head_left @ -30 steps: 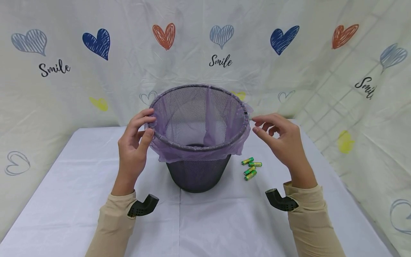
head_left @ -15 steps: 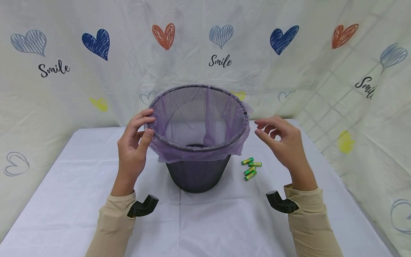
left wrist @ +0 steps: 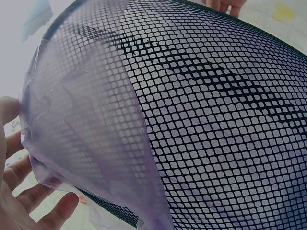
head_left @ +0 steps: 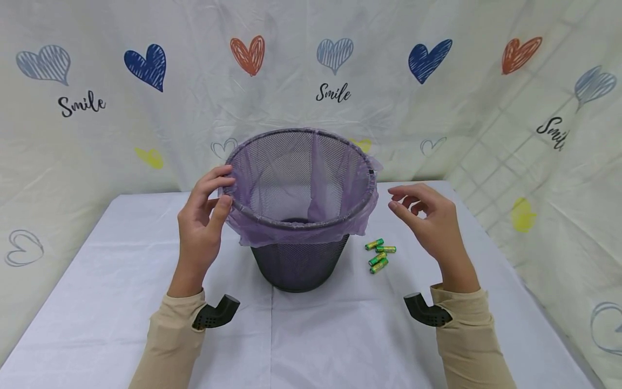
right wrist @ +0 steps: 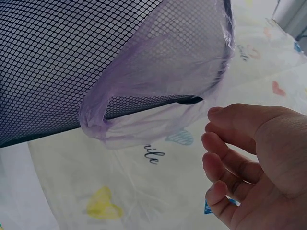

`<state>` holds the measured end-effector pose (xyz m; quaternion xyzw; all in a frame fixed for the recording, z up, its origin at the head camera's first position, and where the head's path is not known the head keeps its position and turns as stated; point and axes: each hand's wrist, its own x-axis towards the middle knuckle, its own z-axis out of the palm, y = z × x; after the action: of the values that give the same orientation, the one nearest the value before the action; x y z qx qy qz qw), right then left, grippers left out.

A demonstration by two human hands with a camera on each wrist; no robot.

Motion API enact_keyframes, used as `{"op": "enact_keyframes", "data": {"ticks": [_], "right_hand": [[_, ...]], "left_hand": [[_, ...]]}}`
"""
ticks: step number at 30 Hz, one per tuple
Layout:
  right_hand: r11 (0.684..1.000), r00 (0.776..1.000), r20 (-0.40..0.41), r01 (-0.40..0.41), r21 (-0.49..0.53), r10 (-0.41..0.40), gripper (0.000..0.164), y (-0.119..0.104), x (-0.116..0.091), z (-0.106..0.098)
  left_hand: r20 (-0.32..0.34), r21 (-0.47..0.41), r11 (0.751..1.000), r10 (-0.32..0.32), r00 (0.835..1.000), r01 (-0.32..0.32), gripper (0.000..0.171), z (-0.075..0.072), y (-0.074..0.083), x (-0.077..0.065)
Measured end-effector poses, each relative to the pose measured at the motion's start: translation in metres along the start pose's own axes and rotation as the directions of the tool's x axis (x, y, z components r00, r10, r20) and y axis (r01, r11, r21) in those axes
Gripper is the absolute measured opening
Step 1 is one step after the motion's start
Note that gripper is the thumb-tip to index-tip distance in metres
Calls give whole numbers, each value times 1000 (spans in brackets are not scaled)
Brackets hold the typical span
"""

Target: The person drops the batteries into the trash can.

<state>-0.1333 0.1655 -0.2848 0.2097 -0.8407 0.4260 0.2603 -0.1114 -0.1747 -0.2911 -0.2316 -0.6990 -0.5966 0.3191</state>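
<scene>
A black mesh bin (head_left: 301,267) stood upright on the bench (head_left: 311,346), lined with a thin, crinkled purple bag (head_left: 291,235) that the left hand's (head_left: 203,221) spread fingers touched. Four shiny batteries (head_left: 378,258) lay nearer the right hand (head_left: 430,216), frontward and left of its loosely bent, empty fingers, most slanting toward the back right corner.

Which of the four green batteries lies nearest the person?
The frontmost battery, lowest in the head view; the other three batteries lie farther back, toward the backdrop.

Tan sleeves (head_left: 167,343); creased cuffs (head_left: 184,303); at each, a bent black tube (head_left: 217,313) with small holes (head_left: 200,322)
</scene>
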Motion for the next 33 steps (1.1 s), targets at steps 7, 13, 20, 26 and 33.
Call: {"op": "enact_keyframes", "data": {"ticks": [7, 13, 20, 26, 33], "right_hand": [[999, 999, 10, -48, 5, 48, 21, 5, -3, 1], [998, 998, 10, -64, 9, 64, 22, 24, -7, 3], [997, 996, 16, -83, -4, 83, 21, 50, -11, 5], [995, 995, 18, -97, -5, 97, 21, 53, -12, 6], [993, 992, 31, -121, -17, 121, 22, 44, -12, 5]], "left_hand": [[3, -1, 1000, 0, 1000, 0, 28, 0, 1, 0], [10, 16, 1000, -2, 1000, 2, 28, 0, 2, 0], [11, 21, 1000, -8, 1000, 8, 29, 0, 1, -1], [11, 26, 1000, -5, 1000, 4, 29, 0, 1, -1], [5, 2, 1000, 13, 1000, -13, 28, 0, 0, -1]]}}
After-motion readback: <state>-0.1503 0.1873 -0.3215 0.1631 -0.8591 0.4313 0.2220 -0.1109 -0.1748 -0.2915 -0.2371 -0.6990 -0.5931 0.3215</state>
